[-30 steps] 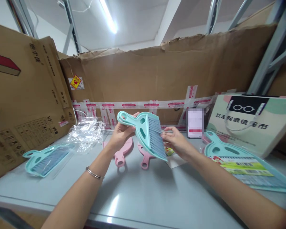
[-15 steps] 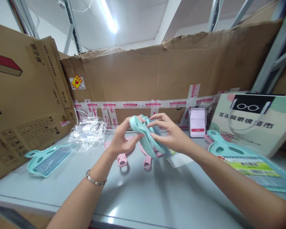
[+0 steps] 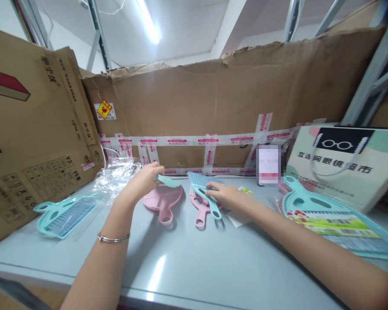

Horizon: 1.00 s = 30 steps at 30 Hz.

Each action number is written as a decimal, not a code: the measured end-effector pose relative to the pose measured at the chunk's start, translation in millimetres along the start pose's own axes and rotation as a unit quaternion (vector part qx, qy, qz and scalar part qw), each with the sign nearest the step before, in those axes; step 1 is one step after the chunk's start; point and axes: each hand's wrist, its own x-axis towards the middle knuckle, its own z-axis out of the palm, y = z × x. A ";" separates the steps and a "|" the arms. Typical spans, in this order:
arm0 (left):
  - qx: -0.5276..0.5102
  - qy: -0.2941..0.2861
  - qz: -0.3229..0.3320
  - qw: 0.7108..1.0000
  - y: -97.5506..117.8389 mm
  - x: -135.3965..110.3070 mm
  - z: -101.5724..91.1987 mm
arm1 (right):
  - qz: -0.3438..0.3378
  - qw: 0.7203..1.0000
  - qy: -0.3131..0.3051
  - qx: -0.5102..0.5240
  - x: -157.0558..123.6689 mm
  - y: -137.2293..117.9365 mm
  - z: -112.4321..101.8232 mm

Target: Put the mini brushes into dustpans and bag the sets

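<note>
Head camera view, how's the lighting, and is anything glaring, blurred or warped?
In the head view, the white ceiling tube light blows out and leaves a pale glare streak on the grey tabletop; the small upright screen is masked by mosaic blur; the wide lens tilts the grey metal shelf posts outward; the left hand pinching a flat teal plastic piece and the right hand look sharp.

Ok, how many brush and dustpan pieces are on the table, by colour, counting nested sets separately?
Teal loose pieces: 2 (teal dustpan in left hand, teal brush under right hand)
Pink loose pieces: 2 (pink dustpan, pink brush)
Teal nested sets: 2 (left set, right set)
Total: 6
</note>
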 end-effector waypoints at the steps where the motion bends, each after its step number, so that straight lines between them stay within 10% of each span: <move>1: -0.002 -0.029 -0.003 1.000 -0.3 0.1 5.1 | -0.025 0.999 -0.037 -0.023 -2.6 1.7 3.1; 6: -0.036 -0.173 -0.093 0.980 -10.7 -4.4 26.1 | -0.075 0.985 -0.128 -0.091 -13.3 1.2 -8.2; 10: -0.079 -0.111 -0.141 0.981 -19.1 -7.3 34.1 | -0.024 0.992 -0.018 -0.122 -44.6 24.6 -54.1; 16: 0.037 -0.141 -0.109 0.983 -5.7 -0.9 33.0 | 0.251 0.893 0.242 -0.284 -141.1 109.0 -142.8; 21: 0.065 -0.280 -0.148 0.946 16.4 1.1 27.5 | 0.462 0.848 0.186 -0.181 -168.2 124.2 -161.6; 25: 0.113 -0.350 -0.162 0.915 9.4 -1.0 30.4 | 0.456 0.839 0.200 -0.218 -156.8 110.0 -155.5; 30: 0.157 -0.277 -0.201 0.926 6.6 -2.6 24.8 | 0.332 0.837 0.310 -0.304 -154.2 97.9 -159.0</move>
